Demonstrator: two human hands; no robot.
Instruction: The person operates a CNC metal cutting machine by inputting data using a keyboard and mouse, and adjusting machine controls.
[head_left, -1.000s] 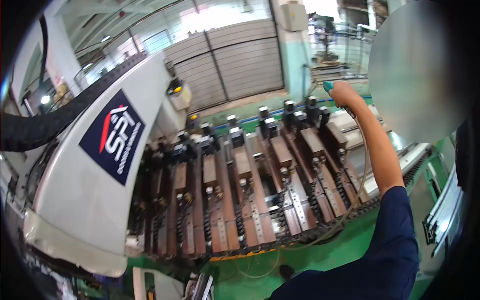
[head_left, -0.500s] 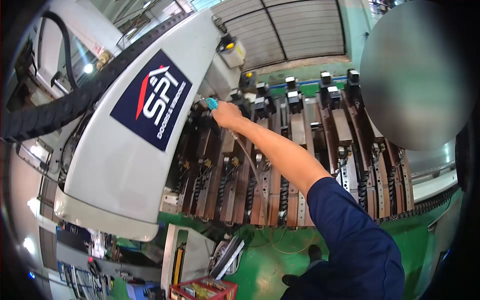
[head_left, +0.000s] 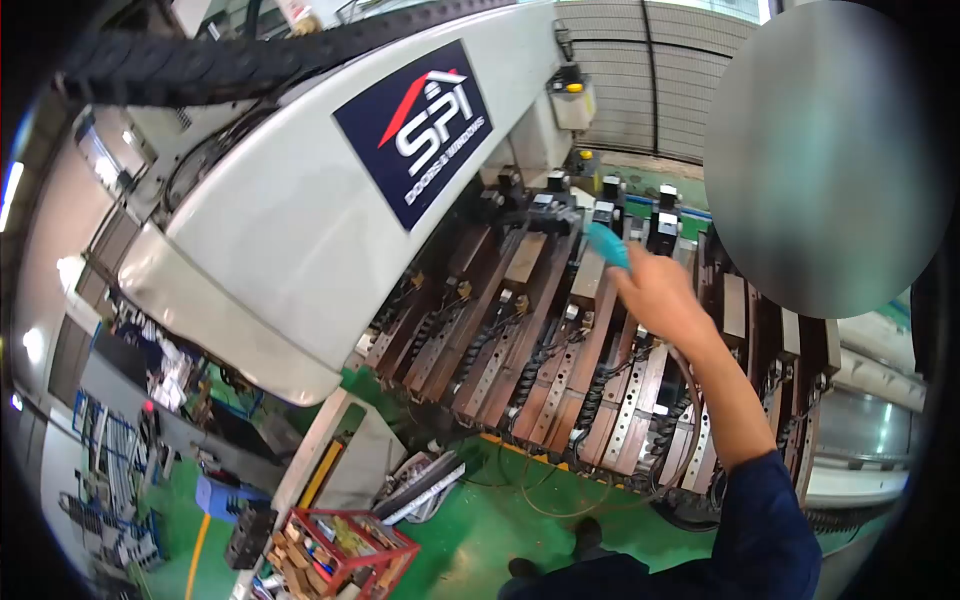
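My right hand (head_left: 665,295) is closed around a teal air gun (head_left: 608,246) with a thin hose (head_left: 692,400) that hangs from it in a loop toward the floor. The air gun is blurred and points left, above a row of brown machine beams (head_left: 540,370) with black clamps (head_left: 604,212) at their far ends. Left of the hand stands the white machine housing (head_left: 290,200) with a dark SPI logo panel (head_left: 415,135). My left hand does not show.
A red crate (head_left: 350,560) of scrap pieces stands on the green floor at the bottom. Yellow-capped bottles (head_left: 573,105), a mesh fence (head_left: 660,80) and a black cable chain (head_left: 200,65) are farther back. A blue bin (head_left: 225,497) sits lower left. A grey round blur covers the upper right.
The view has shifted and turned. My right hand with the air gun has moved away from the white housing, rightward over the beams.
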